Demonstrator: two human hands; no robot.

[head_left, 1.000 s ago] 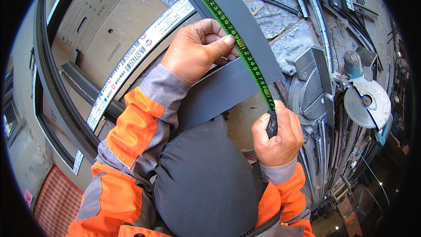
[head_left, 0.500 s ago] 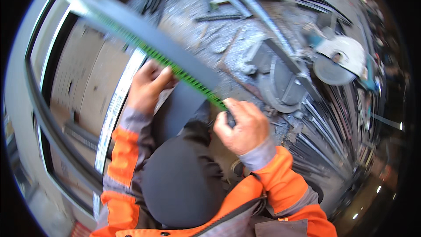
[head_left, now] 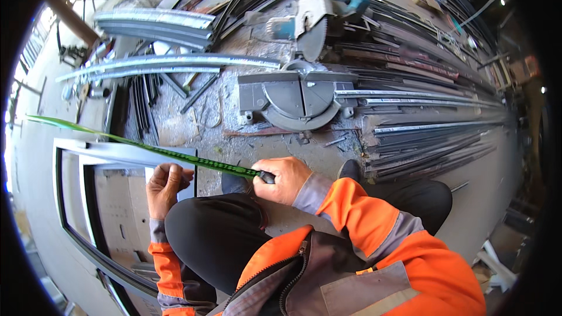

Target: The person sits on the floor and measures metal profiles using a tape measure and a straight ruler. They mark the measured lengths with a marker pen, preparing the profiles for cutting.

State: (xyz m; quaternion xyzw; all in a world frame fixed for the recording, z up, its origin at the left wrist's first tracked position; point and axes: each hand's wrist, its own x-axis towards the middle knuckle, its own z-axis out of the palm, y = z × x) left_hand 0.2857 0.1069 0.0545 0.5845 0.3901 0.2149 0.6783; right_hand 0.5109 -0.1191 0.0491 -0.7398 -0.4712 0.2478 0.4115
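My right hand (head_left: 283, 180) is closed round the dark case of a tape measure (head_left: 267, 177). Its green blade (head_left: 170, 153) reaches out to the left, the far end in the air. Beneath the blade, my left hand (head_left: 166, 186) has its fingers curled in, with the thumb up. Whether something small sits in those fingers is hidden. This hand is beside the right end of a grey metal profile (head_left: 126, 153), part of a rectangular frame (head_left: 73, 225) lying at my left.
Ahead stands a mitre saw (head_left: 304, 96) with its blade raised. Long metal profiles (head_left: 433, 131) lie to its right, and more silvery profiles (head_left: 155, 26) are stacked at the far left. Shavings (head_left: 175, 131) litter the floor. My bent knee (head_left: 211, 234) is close to my left hand.
The view has swung to the right, toward the saw. The tape blade has come away from the grey profile, and my left hand is now apart from the blade. My right hand keeps the case.
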